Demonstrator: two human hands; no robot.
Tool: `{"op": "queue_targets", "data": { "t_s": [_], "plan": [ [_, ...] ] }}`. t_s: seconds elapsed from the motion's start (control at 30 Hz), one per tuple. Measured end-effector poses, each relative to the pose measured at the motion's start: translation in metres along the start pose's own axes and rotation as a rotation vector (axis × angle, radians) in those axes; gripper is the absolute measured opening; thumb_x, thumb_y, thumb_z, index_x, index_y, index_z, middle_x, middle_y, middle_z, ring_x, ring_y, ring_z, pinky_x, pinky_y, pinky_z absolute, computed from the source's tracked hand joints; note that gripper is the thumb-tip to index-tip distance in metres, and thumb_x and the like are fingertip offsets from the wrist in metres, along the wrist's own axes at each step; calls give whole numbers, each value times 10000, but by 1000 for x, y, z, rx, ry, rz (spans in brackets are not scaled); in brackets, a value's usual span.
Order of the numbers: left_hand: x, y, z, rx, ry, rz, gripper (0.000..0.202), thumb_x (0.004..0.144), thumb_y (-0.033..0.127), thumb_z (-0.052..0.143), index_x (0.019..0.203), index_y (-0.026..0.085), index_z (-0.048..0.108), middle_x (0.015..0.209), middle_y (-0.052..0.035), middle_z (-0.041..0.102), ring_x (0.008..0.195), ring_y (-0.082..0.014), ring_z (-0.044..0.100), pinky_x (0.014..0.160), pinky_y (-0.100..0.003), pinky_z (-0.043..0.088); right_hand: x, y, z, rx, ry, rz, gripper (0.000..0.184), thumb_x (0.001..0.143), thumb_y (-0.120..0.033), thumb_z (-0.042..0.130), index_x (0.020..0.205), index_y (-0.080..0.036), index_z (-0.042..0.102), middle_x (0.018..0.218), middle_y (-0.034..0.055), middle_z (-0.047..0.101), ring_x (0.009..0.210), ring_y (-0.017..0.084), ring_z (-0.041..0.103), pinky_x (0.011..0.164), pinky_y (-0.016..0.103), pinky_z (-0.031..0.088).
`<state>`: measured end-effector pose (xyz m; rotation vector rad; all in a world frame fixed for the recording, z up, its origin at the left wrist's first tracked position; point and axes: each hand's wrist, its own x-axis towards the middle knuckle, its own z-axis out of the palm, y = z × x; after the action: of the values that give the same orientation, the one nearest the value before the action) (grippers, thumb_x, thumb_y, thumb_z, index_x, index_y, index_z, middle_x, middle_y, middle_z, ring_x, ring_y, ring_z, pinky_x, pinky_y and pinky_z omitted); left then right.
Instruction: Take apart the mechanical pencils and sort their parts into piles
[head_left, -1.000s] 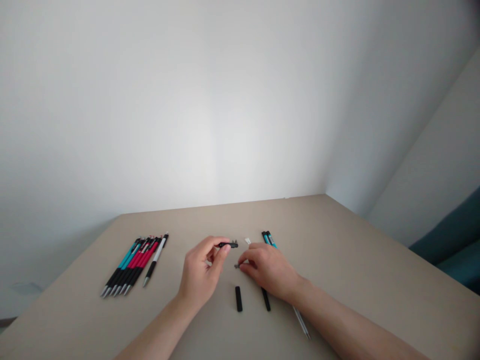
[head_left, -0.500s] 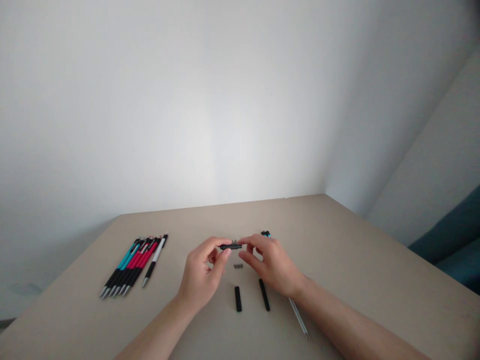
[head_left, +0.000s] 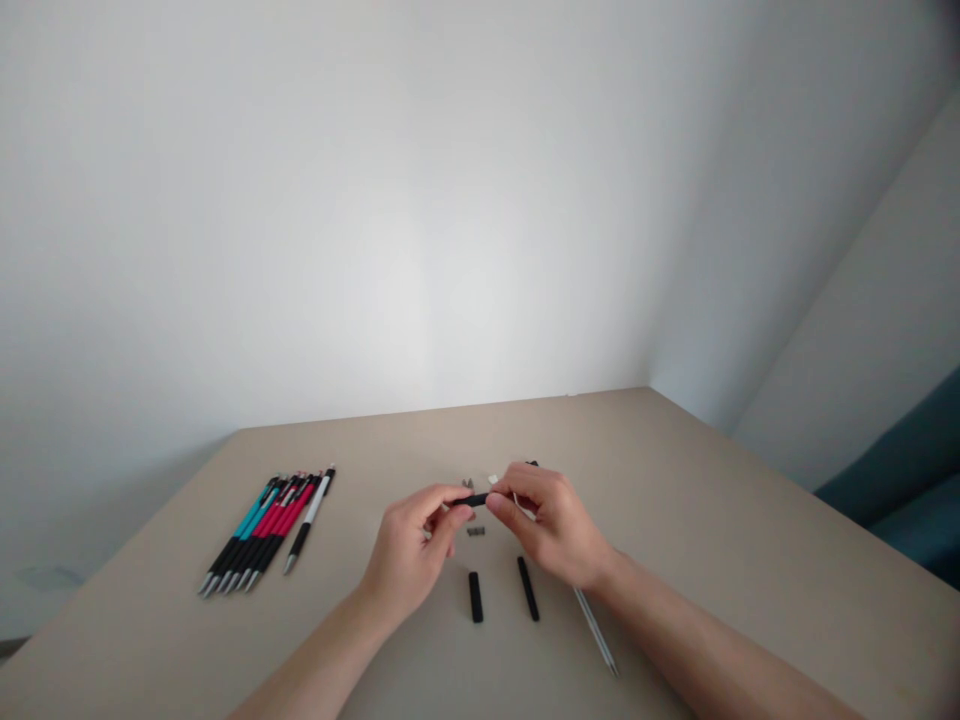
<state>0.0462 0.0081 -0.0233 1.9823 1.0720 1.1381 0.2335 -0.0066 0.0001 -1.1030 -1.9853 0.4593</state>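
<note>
Between my two hands, over the middle of the table, is a short black pen part (head_left: 473,500), held almost level. My left hand (head_left: 407,540) pinches its left end between thumb and fingertips. At its right end, my right hand (head_left: 553,520) is closed with thumb and fingers, covering that tip. Just below lie small metal springs (head_left: 476,531). Small grey metal pieces (head_left: 468,484) show behind the held part, partly covered. A small white piece (head_left: 493,479) is beside the right fingertips. Nearer me lie a black rubber grip (head_left: 475,597) and a thin black tube (head_left: 528,588).
On the left, several assembled pens (head_left: 259,535) with blue and red barrels lie side by side, with a white pen (head_left: 310,520) next to them. Silvery pen refills (head_left: 597,632) lie partly under my right forearm. The beige table (head_left: 420,430) meets a white wall.
My right fingers have closed on the right end of the black pen part, which has tilted slightly and come a little nearer. My left hand has shifted slightly right, still gripping it.
</note>
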Motion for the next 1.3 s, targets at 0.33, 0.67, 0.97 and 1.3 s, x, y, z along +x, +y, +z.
{"op": "queue_targets", "data": {
  "t_s": [0.33,0.67,0.97,1.3],
  "plan": [
    [0,1,-2,28,-69,74,146,833,277,573,888,168,652,692,-4,588,511,-85,506,499,-193,416,0,1,1,14,-101,101,406,946,-348,369,637,-151,543,539,-40,431,514,88,397,516,218,285],
    [0,5,-1,-55,-53,16,137,827,278,560,886,176,630,753,-17,558,584,-104,499,523,-213,398,0,0,2,-2,-173,106,359,938,-314,387,698,-144,594,573,-23,509,548,97,456,539,210,316],
    [5,5,-1,-474,-80,-263,286,787,379,629,918,125,615,483,46,502,462,-91,453,481,-213,331,-2,-1,6,23,-245,-35,303,936,-271,409,712,-155,578,677,11,576,639,113,503,622,216,365],
    [4,8,1,-663,-148,-308,305,776,398,652,868,107,647,681,-33,620,490,-86,518,482,-214,406,-3,-4,7,31,-238,9,218,844,-344,607,711,-171,620,666,-24,556,615,96,480,592,208,344]
  ]
}}
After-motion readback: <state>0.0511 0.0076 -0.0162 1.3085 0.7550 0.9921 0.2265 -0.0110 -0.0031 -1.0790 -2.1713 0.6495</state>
